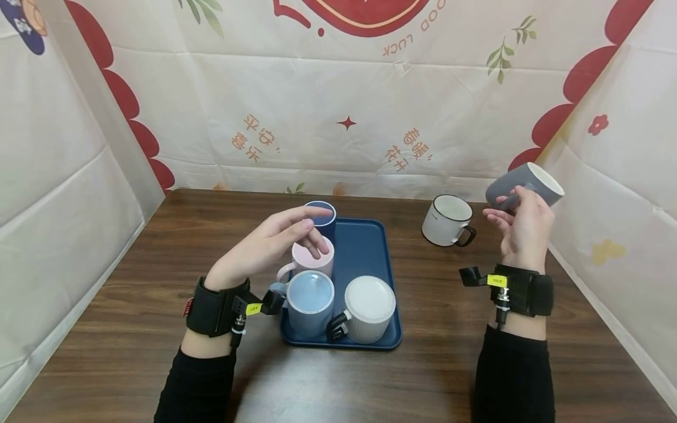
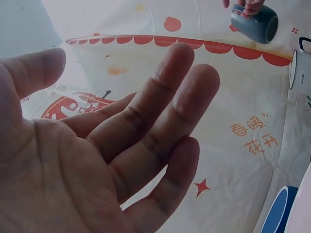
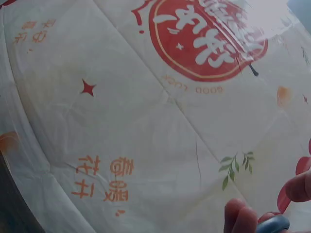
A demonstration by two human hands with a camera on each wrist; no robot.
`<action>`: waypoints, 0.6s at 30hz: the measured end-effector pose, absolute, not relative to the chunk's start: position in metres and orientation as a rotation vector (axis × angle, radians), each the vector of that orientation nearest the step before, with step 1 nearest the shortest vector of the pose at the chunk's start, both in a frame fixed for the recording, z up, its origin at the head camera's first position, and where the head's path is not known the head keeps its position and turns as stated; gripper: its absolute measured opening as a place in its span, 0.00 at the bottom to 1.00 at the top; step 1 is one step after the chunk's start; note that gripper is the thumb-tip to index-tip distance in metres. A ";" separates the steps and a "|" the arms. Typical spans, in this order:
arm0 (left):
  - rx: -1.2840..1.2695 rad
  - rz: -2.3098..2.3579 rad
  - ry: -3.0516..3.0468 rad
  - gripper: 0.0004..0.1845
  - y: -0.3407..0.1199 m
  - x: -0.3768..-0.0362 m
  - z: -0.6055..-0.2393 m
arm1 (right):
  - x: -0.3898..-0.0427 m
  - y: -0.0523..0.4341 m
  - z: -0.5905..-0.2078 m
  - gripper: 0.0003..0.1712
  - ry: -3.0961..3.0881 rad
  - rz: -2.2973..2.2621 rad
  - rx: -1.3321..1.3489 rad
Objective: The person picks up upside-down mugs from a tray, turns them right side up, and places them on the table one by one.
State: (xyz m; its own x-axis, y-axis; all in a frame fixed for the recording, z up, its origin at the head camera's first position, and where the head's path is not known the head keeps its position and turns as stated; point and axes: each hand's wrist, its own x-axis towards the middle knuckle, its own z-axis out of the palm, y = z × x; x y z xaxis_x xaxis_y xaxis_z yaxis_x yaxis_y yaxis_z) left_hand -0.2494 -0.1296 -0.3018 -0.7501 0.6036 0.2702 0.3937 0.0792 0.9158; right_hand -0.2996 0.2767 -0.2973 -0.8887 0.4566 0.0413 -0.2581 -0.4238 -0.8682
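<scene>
My right hand (image 1: pixel 529 226) grips a grey-blue mug (image 1: pixel 520 185) by its handle side, lifted above the table and tipped onto its side. In the right wrist view only fingers (image 3: pixel 240 216) and a bit of the mug's handle (image 3: pixel 273 223) show at the bottom corner. My left hand (image 1: pixel 272 238), fingers relaxed and holding nothing, hovers over the pink mug (image 1: pixel 312 258) and the dark blue mug (image 1: pixel 324 220) on the left of the blue tray (image 1: pixel 362 241). The left wrist view shows its palm (image 2: pixel 63 170) and loosely bent fingers.
A light blue mug (image 1: pixel 311 302) and an upside-down white mug (image 1: pixel 370 308) with a black handle stand at the tray's near end. Right of the tray, a white mug (image 1: pixel 449 220) with a black rim stands on the wooden table (image 1: pixel 423 329). Printed cloth walls surround the table.
</scene>
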 end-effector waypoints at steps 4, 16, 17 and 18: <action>1.020 1.741 2.170 0.22 -0.129 -0.249 -0.302 | -0.303 0.287 -0.303 0.18 -1.424 2.328 -0.361; 1.014 1.729 2.185 0.22 -0.130 -0.250 -0.301 | -0.307 0.304 -0.310 0.40 -1.547 2.488 -0.367; 1.015 1.729 2.187 0.22 -0.130 -0.250 -0.301 | -0.307 0.304 -0.311 0.39 -1.554 2.499 -0.359; 1.016 1.729 2.186 0.22 -0.130 -0.250 -0.301 | -0.308 0.305 -0.311 0.38 -1.564 2.508 -0.354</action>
State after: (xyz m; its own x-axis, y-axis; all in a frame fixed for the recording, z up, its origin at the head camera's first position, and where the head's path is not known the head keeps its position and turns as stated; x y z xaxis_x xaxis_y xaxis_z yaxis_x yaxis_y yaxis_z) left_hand -0.2499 -0.1300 -0.3013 -0.7518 0.6026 0.2678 0.3996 0.0932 0.9119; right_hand -0.3080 0.3050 -0.3114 -0.9583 0.2626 -0.1131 -0.0140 -0.4382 -0.8988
